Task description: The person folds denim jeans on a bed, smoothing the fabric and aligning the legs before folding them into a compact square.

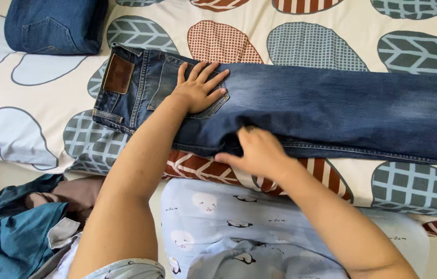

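Note:
A pair of blue jeans point(332, 111) lies folded lengthwise across a patterned bedsheet point(37, 98), waistband to the left with a brown leather patch point(118, 74). My left hand point(200, 88) rests flat, fingers spread, on the back pocket near the waistband. My right hand point(257, 152) is at the near edge of the jeans around the crotch, fingers curled into the denim fold; whether it grips the cloth is partly hidden.
Another folded pair of dark jeans point(56, 26) sits at the top left of the bed. A heap of teal and grey clothes point(19, 227) lies at the lower left. Light blue printed fabric point(229, 227) covers my lap below the bed's edge.

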